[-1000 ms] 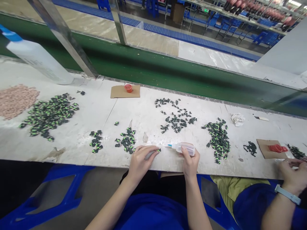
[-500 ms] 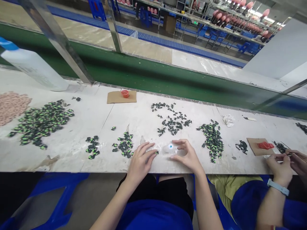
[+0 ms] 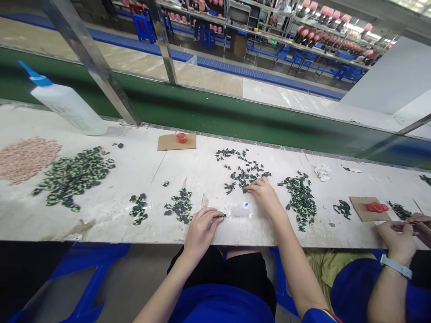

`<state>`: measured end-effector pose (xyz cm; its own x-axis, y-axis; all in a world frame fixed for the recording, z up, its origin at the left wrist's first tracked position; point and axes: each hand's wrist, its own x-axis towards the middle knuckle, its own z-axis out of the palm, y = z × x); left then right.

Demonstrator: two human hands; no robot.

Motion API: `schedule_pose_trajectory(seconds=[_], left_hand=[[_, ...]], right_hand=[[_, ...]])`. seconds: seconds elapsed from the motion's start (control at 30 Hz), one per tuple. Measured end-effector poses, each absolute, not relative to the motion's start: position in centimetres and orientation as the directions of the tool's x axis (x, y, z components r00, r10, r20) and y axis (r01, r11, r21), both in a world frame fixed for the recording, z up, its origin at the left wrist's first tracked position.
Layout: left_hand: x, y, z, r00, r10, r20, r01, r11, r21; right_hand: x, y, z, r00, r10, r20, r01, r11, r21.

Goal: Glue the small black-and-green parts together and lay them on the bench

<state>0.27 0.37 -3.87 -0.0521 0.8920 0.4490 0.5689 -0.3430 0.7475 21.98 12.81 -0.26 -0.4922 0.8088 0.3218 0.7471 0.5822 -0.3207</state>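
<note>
My left hand [image 3: 204,225] is closed in a pinch above the table's near side, with a small black and green piece [image 3: 223,216] at its fingertips. My right hand [image 3: 265,194] reaches forward, its fingers pressed together at the near edge of a scatter of small black parts [image 3: 243,176]; what lies between the fingertips is too small to make out. Between my hands is a small translucent bottle with a blue tip [image 3: 243,208], touched by neither. Left of my left hand sits a small heap of black and green pieces [image 3: 180,205].
Larger heaps of black and green pieces lie left [image 3: 76,177] and right [image 3: 301,199]. Pink pieces [image 3: 28,157] and a big white bottle [image 3: 70,107] are at far left. A red cup [image 3: 181,137] sits on cardboard [image 3: 164,142]. A co-worker's hands [image 3: 400,235] work at right.
My right hand has left the small bottle and moved forward to the black parts, its fingers closing. My left hand keeps its pinch on the small piece. The view has shifted slightly.
</note>
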Motion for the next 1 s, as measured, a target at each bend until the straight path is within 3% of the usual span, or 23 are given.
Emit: schedule_pose_trajectory(seconds=[0.2,0.43,0.6,0.77,1.0], left_hand=[[0.1,0.5,-2.9,-0.061,0.900,0.432,0.471,-0.356,0.807],[0.5,-0.1,-1.5,-0.150,0.943,0.298,0.338,-0.235,0.912],[1.4,-0.9,0.7,-0.171,0.971,0.170,0.234,-0.128,0.964],[2.8,-1.6,2.9,-0.092,0.972,0.217,0.215,-0.193,0.957],[3.4,-2.2,4.0,-0.015,0.942,0.336,0.263,-0.321,0.910]], right_hand=[[22.7,10.9,-0.2,-0.308,0.859,0.410,0.707,0.495,-0.505],[24.0,8.2,0.7,-0.156,0.915,0.372,0.663,0.377,-0.647],[23.6,5.3,2.4,0.013,0.963,0.269,0.460,0.233,-0.857],[21.1,0.6,4.0,0.305,0.943,0.131,0.212,0.067,-0.975],[17.8,-2.6,5.1,0.117,0.993,0.012,0.100,0.000,-0.995]])
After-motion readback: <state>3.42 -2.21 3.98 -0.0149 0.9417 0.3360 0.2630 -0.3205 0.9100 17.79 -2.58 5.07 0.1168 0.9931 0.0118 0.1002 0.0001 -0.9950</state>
